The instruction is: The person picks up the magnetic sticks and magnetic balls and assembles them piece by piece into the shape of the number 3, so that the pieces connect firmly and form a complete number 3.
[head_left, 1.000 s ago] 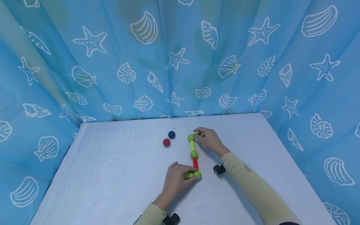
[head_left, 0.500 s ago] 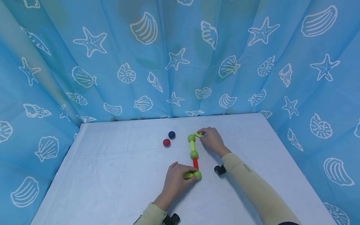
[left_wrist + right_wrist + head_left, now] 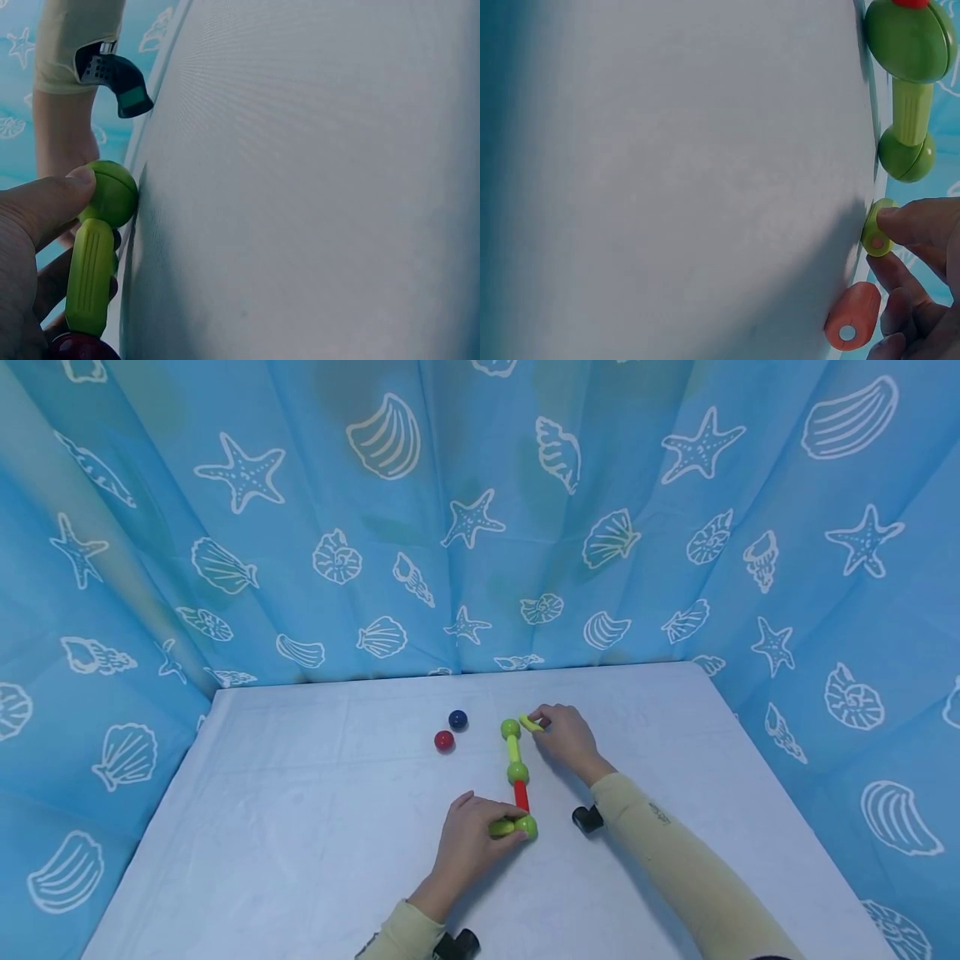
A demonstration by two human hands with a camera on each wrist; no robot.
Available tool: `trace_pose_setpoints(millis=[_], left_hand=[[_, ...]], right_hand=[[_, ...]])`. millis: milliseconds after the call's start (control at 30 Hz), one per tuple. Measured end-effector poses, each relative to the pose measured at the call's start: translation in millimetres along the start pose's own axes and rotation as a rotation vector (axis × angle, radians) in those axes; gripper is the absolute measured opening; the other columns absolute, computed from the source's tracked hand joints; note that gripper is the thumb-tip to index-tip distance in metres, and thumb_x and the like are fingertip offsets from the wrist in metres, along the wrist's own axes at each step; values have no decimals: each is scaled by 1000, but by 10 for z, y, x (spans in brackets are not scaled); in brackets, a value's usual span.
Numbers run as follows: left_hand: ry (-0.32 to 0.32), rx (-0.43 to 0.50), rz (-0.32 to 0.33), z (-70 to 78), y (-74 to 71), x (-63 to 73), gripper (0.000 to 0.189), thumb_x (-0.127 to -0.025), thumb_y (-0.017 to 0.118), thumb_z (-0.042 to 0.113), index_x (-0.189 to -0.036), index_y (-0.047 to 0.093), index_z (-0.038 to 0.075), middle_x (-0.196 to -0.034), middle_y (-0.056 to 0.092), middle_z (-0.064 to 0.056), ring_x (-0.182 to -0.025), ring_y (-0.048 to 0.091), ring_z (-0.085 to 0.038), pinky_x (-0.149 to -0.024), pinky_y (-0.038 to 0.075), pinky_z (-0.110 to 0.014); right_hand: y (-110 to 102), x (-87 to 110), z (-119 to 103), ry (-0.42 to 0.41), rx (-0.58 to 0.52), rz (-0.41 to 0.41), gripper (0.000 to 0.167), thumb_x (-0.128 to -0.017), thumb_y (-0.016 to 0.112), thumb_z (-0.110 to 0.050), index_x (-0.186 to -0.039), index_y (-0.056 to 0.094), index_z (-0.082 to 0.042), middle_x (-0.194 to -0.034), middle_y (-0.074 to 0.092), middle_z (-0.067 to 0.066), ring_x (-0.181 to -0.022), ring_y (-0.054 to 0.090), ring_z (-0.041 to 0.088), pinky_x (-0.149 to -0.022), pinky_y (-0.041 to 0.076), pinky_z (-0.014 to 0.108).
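Observation:
In the head view, my left hand [image 3: 467, 835] holds the near end of a chain of toy balls and rods, its thumb on a green ball [image 3: 528, 827]. A yellow-green rod [image 3: 91, 277] joins that ball to a dark red ball [image 3: 82, 348], partly cut off in the left wrist view. From the green ball a red rod [image 3: 521, 796] runs to a middle green ball [image 3: 517, 772], then a yellow-green rod [image 3: 513, 748] to the far green ball [image 3: 510, 728]. My right hand [image 3: 567, 737] pinches a short yellow-green rod [image 3: 531, 723] just right of that far ball, apart from it.
An orange-red rod [image 3: 853, 316] shows close to my right fingers in the right wrist view; whether they touch it I cannot tell. A dark blue ball [image 3: 458, 720] and a red ball [image 3: 444, 741] lie left of the chain on the white-covered table [image 3: 300, 793].
My right hand has drawn slightly right, away from the far green ball, and the short yellow-green rod in its fingers has turned. The left hand and chain have stayed still.

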State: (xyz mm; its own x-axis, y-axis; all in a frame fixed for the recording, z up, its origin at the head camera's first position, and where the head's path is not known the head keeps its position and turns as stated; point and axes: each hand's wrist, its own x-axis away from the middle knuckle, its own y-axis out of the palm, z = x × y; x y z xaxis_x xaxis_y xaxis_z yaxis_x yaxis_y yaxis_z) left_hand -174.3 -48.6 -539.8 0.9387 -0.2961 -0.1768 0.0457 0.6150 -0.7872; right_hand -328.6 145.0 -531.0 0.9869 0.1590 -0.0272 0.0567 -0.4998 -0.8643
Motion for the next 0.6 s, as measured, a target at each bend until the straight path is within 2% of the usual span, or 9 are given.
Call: trace_pose_setpoints(millis=[367,600], left_hand=[[10,-7,-1,-12,9,2,30,-84,84,38,-113,78,30,-104,75,16,-101,67,-8,-113,37,-55],[17,-3,6,-10,11,4,30,-84,84,37,-112,79,29,-103,75,16,-100,67,-8,-112,38,-55]], right_hand=[[-3,122,-36,37,41,-22,27,-91,75,-19,-117,70,-16,-102,68,7,-96,61,24,-82,56,39],[-36,198,-31,23,32,-29,31,-91,76,-18,-122,69,-16,-100,68,7,-93,60,24,-81,55,41]])
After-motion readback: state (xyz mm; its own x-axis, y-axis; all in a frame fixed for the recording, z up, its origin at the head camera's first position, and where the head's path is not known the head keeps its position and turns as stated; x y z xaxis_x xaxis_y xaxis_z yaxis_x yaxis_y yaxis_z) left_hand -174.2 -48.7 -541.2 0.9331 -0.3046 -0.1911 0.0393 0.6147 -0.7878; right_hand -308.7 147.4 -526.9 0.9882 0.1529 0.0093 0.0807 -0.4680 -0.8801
